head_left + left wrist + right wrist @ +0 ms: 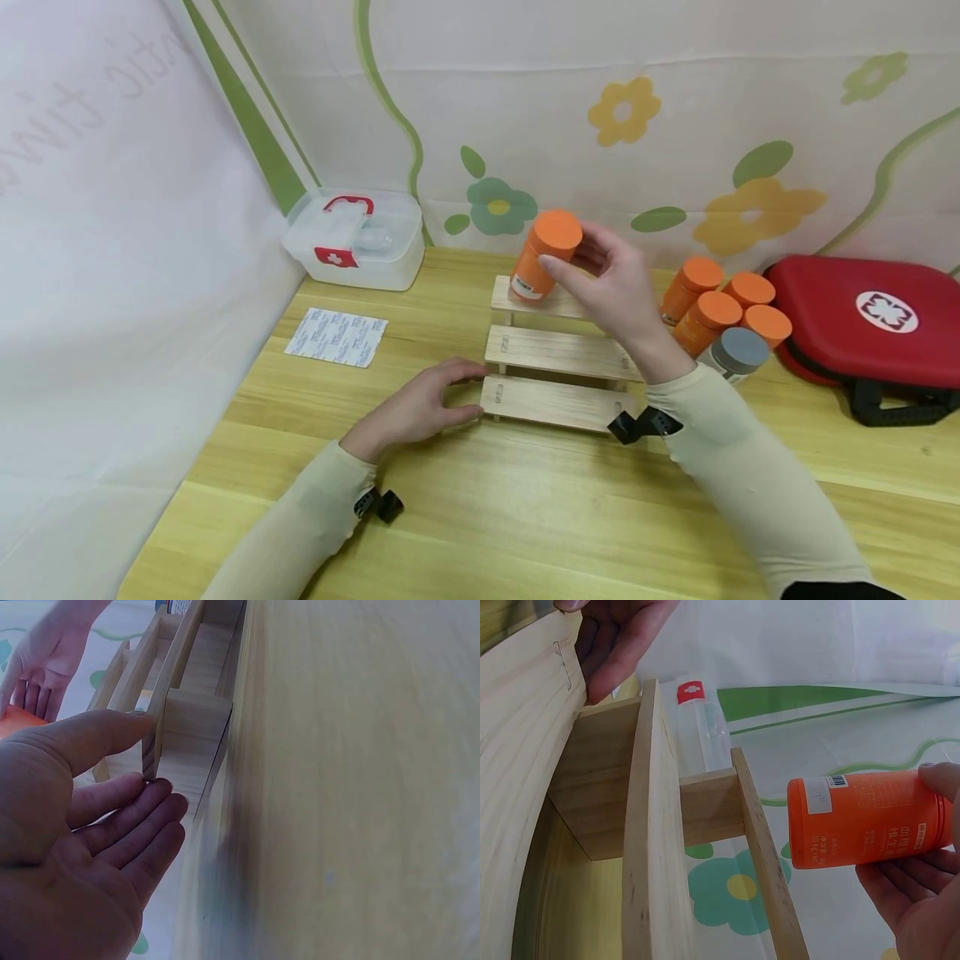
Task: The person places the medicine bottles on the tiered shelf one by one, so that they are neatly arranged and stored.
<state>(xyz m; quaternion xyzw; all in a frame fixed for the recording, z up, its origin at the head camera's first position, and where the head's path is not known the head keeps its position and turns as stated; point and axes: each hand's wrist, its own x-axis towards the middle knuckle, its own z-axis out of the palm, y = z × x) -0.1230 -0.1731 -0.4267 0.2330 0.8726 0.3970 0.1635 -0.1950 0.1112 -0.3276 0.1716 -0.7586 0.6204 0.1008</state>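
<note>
The step in hand seems to be placing an orange cylindrical plastic bottle (546, 260) onto the top of a pale wooden three-step rack (551, 352). The right hand (619, 292) grasps it near the cap, between thumb and fingers; its base hangs just above the top board. The left hand (422, 404) pinches the lowest board's left end. The next move probably calls for lowering the bottle evenly, then loosening the right fingers.

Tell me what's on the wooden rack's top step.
Nothing visible rests on the top step; the right hand holds an orange bottle above it. That hand covers its right end, so I can't see there.
</note>
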